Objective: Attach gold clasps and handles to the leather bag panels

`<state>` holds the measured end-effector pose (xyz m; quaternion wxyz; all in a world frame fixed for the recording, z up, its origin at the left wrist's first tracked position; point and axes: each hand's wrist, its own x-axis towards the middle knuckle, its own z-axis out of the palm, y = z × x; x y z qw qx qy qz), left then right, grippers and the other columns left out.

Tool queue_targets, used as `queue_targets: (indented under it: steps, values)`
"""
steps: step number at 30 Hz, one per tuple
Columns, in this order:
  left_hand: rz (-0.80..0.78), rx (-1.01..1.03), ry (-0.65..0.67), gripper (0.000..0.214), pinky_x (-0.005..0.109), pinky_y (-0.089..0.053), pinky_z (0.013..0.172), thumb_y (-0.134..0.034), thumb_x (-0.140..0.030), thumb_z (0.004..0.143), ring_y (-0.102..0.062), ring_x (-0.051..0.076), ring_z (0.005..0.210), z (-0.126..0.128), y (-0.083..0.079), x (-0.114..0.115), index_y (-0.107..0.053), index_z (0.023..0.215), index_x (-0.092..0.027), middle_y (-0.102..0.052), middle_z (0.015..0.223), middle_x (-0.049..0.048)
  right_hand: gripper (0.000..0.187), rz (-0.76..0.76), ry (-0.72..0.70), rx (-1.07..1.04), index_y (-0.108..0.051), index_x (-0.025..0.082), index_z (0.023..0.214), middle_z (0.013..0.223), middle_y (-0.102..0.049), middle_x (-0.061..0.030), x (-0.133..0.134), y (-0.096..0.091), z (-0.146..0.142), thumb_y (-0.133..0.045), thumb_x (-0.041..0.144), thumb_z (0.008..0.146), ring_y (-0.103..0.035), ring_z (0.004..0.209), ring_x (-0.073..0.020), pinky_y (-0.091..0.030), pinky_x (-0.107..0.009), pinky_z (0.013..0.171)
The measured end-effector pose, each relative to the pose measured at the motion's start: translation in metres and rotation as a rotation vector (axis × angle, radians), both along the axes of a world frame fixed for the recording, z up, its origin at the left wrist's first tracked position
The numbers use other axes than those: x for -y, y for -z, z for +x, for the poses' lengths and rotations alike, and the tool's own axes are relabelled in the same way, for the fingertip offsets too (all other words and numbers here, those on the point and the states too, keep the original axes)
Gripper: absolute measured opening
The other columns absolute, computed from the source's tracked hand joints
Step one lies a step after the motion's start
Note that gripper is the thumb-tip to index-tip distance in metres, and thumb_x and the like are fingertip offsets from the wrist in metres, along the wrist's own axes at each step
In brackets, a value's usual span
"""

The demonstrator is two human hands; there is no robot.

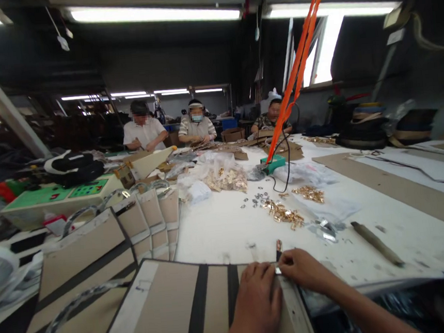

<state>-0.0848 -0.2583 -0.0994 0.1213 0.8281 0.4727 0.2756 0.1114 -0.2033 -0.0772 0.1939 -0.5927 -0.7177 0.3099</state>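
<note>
Head view: well left of the panel under the hands there's a boxy machine with a green top. Between that and the panel sits a fan of similar panels, and a grey loop handle curves out just off the panel's left side. Way past the panel's far edge, three people are over on the other side of the white table. Closer in, beyond the panel, it's a messy spread: a clear plastic bag with small pieces in it, then silver bits, then a loose heap of gold bits. An orange cord hangs down beyond the panel and cuts right across the view. Off to the panel's right lies a dark stick, with a long brown strip farther out.

As for the panel, it's right below the left hand, which lies palm down by the far edge, fingers close together, hiding a chunk of it. The right hand is at the panel's far right corner, fingers curled in, right by a tiny metal piece between the two hands; honestly can't tell if it's pinching that.
</note>
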Motion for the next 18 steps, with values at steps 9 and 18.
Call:
queue_targets:
  steps: [9,18]
  values:
    - [-0.069,-0.037,0.039,0.045,0.046,-0.038,0.118,-0.058,-0.029,0.098,-0.049,0.027,0.132,0.004,-0.001,-0.004,-0.055,0.142,-0.020,-0.061,0.142,0.0072,0.022,-0.109,0.004,0.033,-0.075,0.019,0.077,0.071,-0.073,-0.0025,0.000,-0.009,0.009,-0.058,0.033,0.080,-0.062,0.069,-0.0187,-0.043,-0.028,0.065]
    - [-0.056,-0.044,0.046,0.045,0.047,-0.038,0.118,-0.058,-0.030,0.099,-0.048,0.028,0.132,0.004,0.002,-0.005,-0.054,0.142,-0.021,-0.060,0.143,0.0068,0.018,-0.116,-0.007,0.072,-0.072,0.018,0.075,0.064,-0.069,-0.0002,-0.001,-0.011,0.007,-0.057,0.027,0.081,-0.060,0.062,-0.0161,-0.041,-0.027,0.063]
